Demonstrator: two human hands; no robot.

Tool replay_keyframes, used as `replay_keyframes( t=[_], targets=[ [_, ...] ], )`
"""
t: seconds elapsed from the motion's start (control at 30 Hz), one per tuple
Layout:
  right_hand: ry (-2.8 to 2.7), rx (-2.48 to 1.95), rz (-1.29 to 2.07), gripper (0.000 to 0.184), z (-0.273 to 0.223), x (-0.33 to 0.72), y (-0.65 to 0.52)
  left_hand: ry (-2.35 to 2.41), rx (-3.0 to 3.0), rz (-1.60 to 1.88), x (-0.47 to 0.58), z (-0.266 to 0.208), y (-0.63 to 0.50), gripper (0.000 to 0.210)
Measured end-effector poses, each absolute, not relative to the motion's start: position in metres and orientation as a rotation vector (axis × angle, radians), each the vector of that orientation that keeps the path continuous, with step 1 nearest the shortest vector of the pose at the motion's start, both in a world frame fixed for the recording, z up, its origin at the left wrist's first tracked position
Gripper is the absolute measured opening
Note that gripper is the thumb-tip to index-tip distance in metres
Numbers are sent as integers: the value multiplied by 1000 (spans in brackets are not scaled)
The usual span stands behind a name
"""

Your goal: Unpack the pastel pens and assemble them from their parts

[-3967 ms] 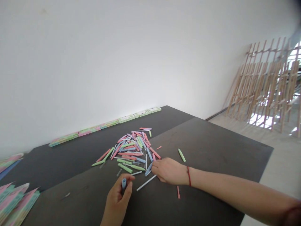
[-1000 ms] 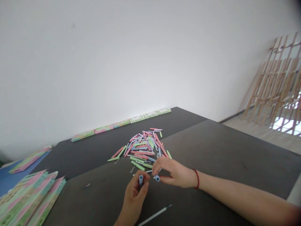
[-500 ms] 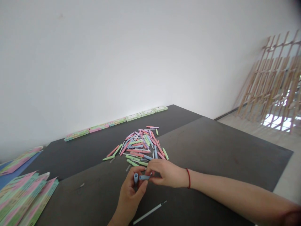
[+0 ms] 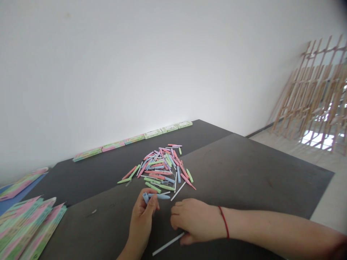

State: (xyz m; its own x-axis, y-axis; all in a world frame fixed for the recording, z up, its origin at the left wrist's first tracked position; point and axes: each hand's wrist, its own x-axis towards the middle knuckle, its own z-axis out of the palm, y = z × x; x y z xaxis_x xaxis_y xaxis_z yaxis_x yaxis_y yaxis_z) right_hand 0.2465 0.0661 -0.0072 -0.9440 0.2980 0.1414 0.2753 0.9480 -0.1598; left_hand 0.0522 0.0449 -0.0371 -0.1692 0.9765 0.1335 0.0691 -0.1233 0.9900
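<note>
My left hand (image 4: 143, 213) is closed around two light-blue pen parts. One is a hollow barrel (image 4: 145, 198) with its open end up; the other is a tapered piece (image 4: 162, 196) pointing right. Low over the dark table, my right hand (image 4: 193, 220) has curled fingers and its thumb at the near side. Between thumb and fingers is the end of a white pen refill (image 4: 168, 245), which lies slantwise on the table; its tip is hidden by the hand. Just beyond both hands spreads a pile of pastel pen parts (image 4: 159, 168) with white refills among them.
Flat printed boxes (image 4: 153, 134) line the wall at the table's back edge. Stacked printed packs (image 4: 29, 227) lie at the near left, with another pack (image 4: 24, 184) on a blue sheet behind. Wooden racks (image 4: 320, 94) lean by the right wall.
My right hand has left the blue tapered piece and come down nearer to me, onto the refill's end. My left hand has shifted slightly left, keeping both blue parts.
</note>
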Motion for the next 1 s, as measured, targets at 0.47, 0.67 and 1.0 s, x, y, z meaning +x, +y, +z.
replay_keyframes(
  t=[0.47, 0.67, 1.0],
  targets=[
    [-2746, -594, 564, 4, 21, 264, 84, 1267, 1187, 1394, 51, -43, 47, 22],
    [-2198, -655, 1298, 7, 31, 256, 103, 1316, 1331, 1251, 62, -34, 43, 20],
    [-1867, -571, 1565, 10, 13, 229, 115, 1371, 1364, 1238, 55, -35, 44, 22]
  ],
)
